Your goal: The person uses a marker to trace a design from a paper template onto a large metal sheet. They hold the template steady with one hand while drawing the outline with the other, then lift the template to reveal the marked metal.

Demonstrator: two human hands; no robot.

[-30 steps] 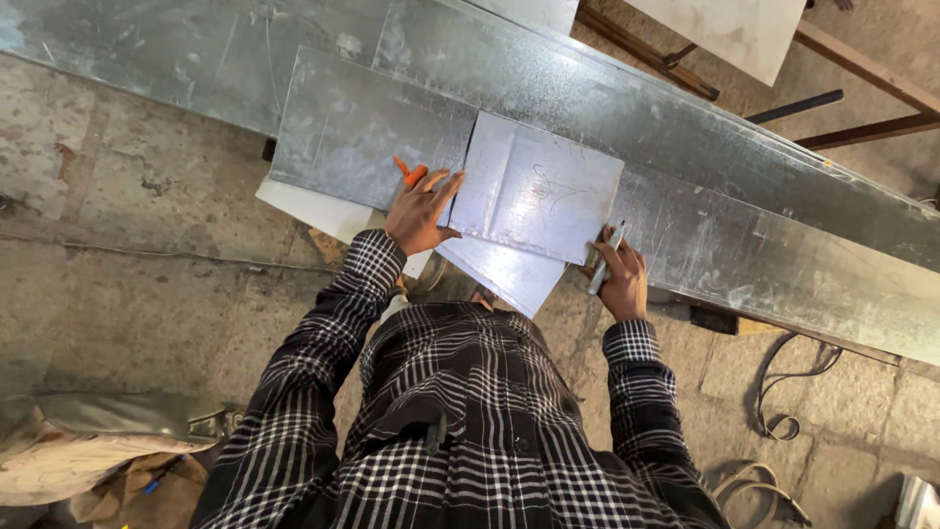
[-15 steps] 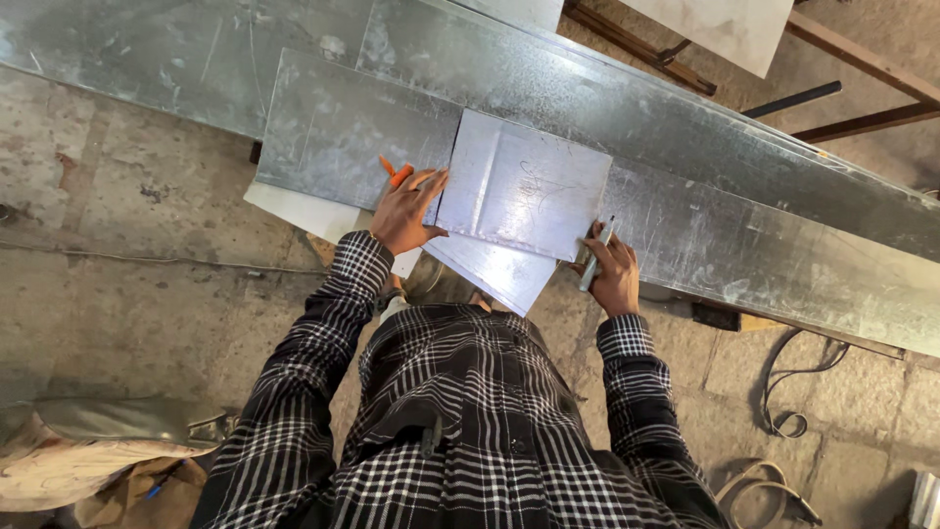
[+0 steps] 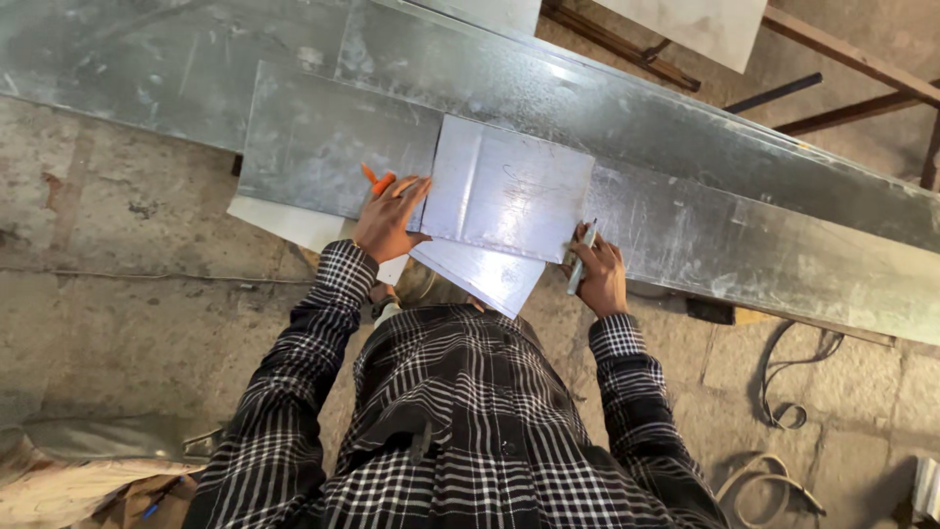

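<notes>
A small square sheet of shiny metal [image 3: 509, 186] lies on a long galvanised sheet [image 3: 685, 147] that crosses the floor. My left hand [image 3: 390, 217] presses flat on the square sheet's left edge, fingers spread. Orange tool handles [image 3: 376, 179] stick out just beyond those fingers. My right hand [image 3: 597, 274] sits at the square sheet's lower right corner and grips a slim silver marker [image 3: 580, 257], tip towards the sheet. A second small metal piece [image 3: 485, 279] pokes out from under the square sheet towards me.
A wider grey sheet [image 3: 323, 147] lies under the left side of the stack, on a concrete floor [image 3: 127, 294]. Metal bars [image 3: 783, 93] and a pale board [image 3: 705, 24] lie at the top right. Cords [image 3: 793, 392] coil on the floor at right.
The view has shifted slightly. Both hands stay on the square sheet, the right hand and marker having slid a little along its lower right edge.
</notes>
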